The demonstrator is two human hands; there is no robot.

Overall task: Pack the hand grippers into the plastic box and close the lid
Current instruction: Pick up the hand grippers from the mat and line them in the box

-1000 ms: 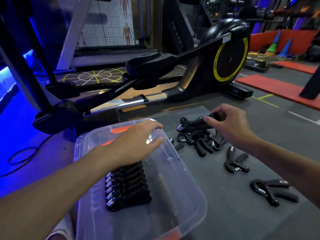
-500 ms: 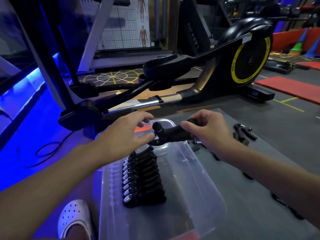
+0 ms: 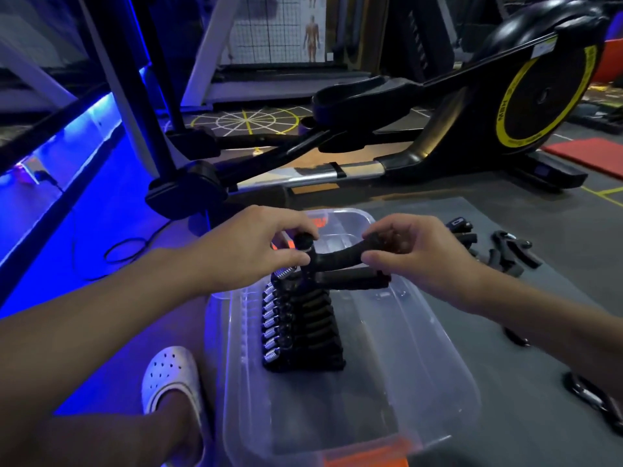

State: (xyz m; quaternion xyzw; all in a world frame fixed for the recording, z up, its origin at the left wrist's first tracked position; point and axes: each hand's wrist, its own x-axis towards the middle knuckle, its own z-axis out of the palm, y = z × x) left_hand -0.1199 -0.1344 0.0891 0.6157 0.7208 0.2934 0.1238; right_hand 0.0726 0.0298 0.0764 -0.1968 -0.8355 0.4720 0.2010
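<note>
An elliptical trainer [image 3: 505, 106] stands behind the plastic box [image 3: 448, 332], and a white clog [image 3: 172, 375] sits beside the box's left wall. Loose grippers [image 3: 509, 251] lie on the grey mat [image 3: 488, 203], some hidden by the right forearm [image 3: 539, 342]. Both hands hold one hand gripper [image 3: 340, 261] over the box's far end, above the packed row [image 3: 303, 332]. The left hand [image 3: 249, 251] pinches its knob and the right hand [image 3: 421, 261] curls round the handles. Half a second ago the left fingers were spread, seemingly not yet gripping.

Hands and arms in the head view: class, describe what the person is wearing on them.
Nothing shows on either. The left hand and right hand are gloveless, with no rings visible. The left forearm and right forearm are bare to the frame edge: no sleeves, watch or wristbands.
</note>
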